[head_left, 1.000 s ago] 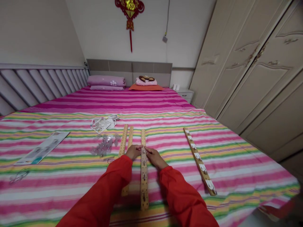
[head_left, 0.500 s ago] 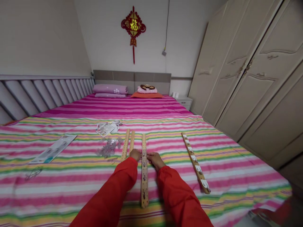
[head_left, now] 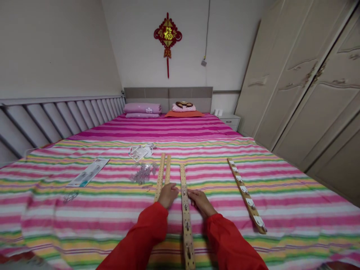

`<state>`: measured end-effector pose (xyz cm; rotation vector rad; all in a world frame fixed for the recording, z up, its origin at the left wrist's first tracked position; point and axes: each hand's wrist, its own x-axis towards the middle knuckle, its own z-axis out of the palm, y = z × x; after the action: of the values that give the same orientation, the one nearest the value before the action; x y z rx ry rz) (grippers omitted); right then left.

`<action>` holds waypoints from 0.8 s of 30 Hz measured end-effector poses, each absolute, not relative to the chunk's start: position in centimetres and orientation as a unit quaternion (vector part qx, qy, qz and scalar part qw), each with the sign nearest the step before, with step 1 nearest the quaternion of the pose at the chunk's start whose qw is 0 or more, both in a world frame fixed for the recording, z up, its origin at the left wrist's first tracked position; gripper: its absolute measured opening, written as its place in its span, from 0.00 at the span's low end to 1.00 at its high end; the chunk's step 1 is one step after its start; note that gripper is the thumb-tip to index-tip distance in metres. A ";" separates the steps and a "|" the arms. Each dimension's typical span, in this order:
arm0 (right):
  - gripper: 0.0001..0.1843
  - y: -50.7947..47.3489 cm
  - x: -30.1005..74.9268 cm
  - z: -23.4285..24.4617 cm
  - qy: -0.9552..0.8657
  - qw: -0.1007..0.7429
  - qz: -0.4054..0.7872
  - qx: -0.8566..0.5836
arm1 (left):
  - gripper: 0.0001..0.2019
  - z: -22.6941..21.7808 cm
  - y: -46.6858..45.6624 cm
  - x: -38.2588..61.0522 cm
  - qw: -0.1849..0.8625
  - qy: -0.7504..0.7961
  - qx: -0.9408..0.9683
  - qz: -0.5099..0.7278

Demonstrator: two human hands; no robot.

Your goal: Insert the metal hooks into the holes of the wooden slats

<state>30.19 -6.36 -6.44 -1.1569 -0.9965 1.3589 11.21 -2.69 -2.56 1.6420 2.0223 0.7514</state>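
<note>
A perforated wooden strip (head_left: pixel 186 217) with several small metal hooks along it lies lengthwise in front of me. My right hand (head_left: pixel 203 201) pinches its right edge beside the farthest hook (head_left: pixel 184 192). Just left of the strip is my left hand (head_left: pixel 168 195), its fingers curled together and a small gap from the wood; anything within them is too small to make out. Under and behind that hand lie two more wooden strips, a perforated one (head_left: pixel 160 178) and a narrower one (head_left: pixel 168 168). Left of these sits a pile of small clear plastic pieces (head_left: pixel 144 173).
A wooden strip with several white hooks (head_left: pixel 247 195) lies to the right on the striped bedsheet (head_left: pixel 118 225). Far left are a flat plastic package (head_left: pixel 89 172) and thin wire pieces (head_left: pixel 71 195). White packaging (head_left: pixel 142 151) lies behind the clear pile. A wardrobe (head_left: pixel 295 97) stands at right.
My left hand has drawn away from the hooked strip to the left. My right hand stays at the strip's edge. The whole view has shifted as my head turned slightly left.
</note>
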 end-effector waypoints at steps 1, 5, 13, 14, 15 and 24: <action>0.16 -6.4 30.2 -6.5 -0.409 0.528 0.569 -0.480 | 0.18 -2.4 -2.9 10.4 0.186 0.739 0.588 0.270; 0.18 -6.4 30.2 -6.8 -0.386 0.544 0.571 -0.479 | 0.13 -2.4 -3.4 5.2 0.206 0.669 0.595 0.394; 0.15 -6.2 30.1 -7.5 -0.365 0.563 0.559 -0.488 | 0.10 -3.3 -3.2 0.1 0.158 0.658 0.587 0.444; 0.15 -6.2 30.1 -7.5 -0.365 0.564 0.558 -0.487 | 0.08 -3.2 -3.1 0.3 0.166 0.662 0.581 0.443; 0.15 -6.3 30.2 -7.5 -0.364 0.566 0.557 -0.486 | 0.07 -3.2 -3.0 0.5 0.176 0.666 0.575 0.442; 0.13 -6.6 30.2 -7.0 -0.333 0.585 0.562 -0.480 | 0.11 -0.2 -4.3 2.4 0.460 0.584 0.398 0.538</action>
<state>30.16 -6.58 -7.02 -1.1201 -0.7765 1.3116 2.36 -4.33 -0.24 0.9800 1.4372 1.3244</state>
